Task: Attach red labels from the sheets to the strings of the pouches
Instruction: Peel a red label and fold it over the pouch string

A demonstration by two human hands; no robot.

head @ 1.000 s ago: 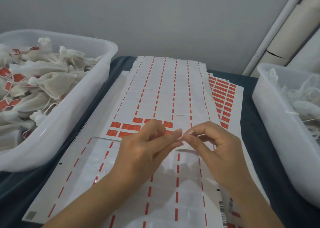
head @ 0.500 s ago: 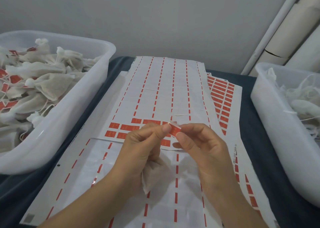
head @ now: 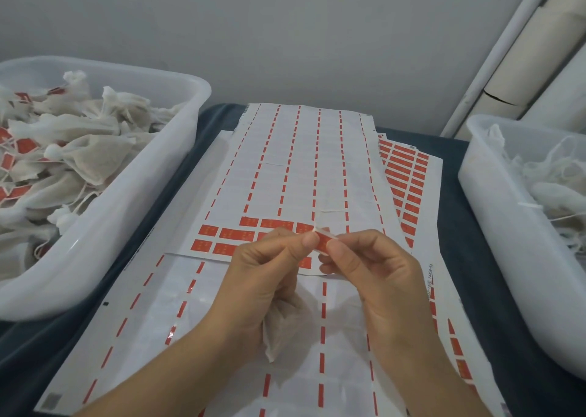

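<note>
Fingertips (head: 309,240) of both hands pinch 1 red label (head: 324,241); pouch (head: 282,328) hangs below.

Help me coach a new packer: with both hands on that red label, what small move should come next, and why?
Probably press the red label flat between the fingertips. The left hand and right hand pinch it from either side above the label sheet, and it looks only partly folded. A pouch hangs under the left hand; its string is too fine to see.
</note>
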